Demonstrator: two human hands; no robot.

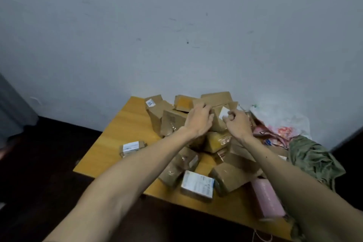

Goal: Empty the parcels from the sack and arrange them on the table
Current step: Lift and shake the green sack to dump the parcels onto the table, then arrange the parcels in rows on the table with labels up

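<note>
Parcels (216,141) lying heaped on counter (125,124), likely tipped out and awaiting sorting. Left hand (200,118) curling fingers over brown parcel (222,103) at heap's 12 o'clock side, seemingly freeing it for arranging. Right hand (238,122) bunching tight; white-labelled parcel (224,113) sitting at its 10 o'clock, grip unclear. Sack (284,125) lying slack at hands' 3 o'clock.

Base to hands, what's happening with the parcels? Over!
Left hand grips brown parcel. Right hand curled beside it, hold unclear. Other parcels jumbled on table. Green cloth crowds right edge.
</note>
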